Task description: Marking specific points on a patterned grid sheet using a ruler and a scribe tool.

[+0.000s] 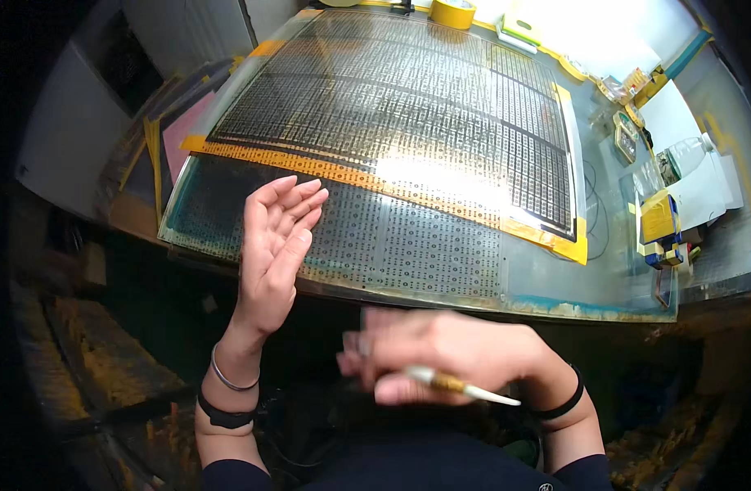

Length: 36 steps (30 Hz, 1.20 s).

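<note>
My left hand (pixel 272 254) is raised over the front edge of the glass table (pixel 588 296). Its palm faces right, and its slightly bent fingers hold nothing. To the right and nearer my body, my right hand (pixel 449 352) hangs in front of the table edge, its fingertips smeared by motion. It grips a slim white tapered tool (pixel 486 395) wrapped with yellow-brown tape; the tool's other end is hidden. On the table lies a large dark patterned film sheet (pixel 351 106), edged with orange tape (pixel 310 167). A second patterned sheet (pixel 424 245) lies nearer me.
A yellow tape roll (pixel 452 13) sits at the far edge. At the right are a clear plastic bottle (pixel 685 157), a yellow and blue box (pixel 658 222), small containers (pixel 625 137) and white paper sheets (pixel 674 119). A pink sheet (pixel 183 131) lies left of the table.
</note>
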Motion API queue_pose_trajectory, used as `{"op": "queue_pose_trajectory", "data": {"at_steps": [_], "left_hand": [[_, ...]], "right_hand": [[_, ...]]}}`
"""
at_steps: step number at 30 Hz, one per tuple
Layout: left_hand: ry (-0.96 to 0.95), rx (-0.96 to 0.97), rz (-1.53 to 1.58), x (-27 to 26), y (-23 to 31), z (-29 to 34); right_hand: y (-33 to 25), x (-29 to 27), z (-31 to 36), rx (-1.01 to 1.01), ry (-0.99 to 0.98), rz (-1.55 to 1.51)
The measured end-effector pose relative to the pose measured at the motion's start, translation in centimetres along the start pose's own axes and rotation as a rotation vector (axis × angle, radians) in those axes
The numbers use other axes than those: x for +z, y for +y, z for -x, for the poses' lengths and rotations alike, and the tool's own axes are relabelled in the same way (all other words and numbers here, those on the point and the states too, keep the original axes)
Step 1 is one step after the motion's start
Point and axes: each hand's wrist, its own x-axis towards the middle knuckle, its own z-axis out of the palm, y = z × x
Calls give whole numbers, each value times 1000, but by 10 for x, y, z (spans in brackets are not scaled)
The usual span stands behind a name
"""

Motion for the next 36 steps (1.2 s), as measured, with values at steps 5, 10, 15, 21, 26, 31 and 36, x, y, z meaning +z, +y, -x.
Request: {"op": "queue_pose_trajectory", "data": {"at_steps": [5,10,15,21,26,31,36], "left_hand": [[-9,29,-52,0,4,-5],[-31,9,-91,2,4,-3],[-60,-50,-58,25,13,5],[-59,-65,-11,29,15,7],[-35,-72,29,26,14,7],[-40,-57,-2,25,13,8],[-62,-59,-2,23,13,7]], "right_hand": [[-7,-15,25,74,406,-175],[-1,-22,30,153,864,-239],[11,-19,16,303,801,-20],[25,-17,11,330,852,-7],[29,-15,11,295,840,93],[26,-16,12,330,821,15],[30,-15,12,247,813,103]]}}
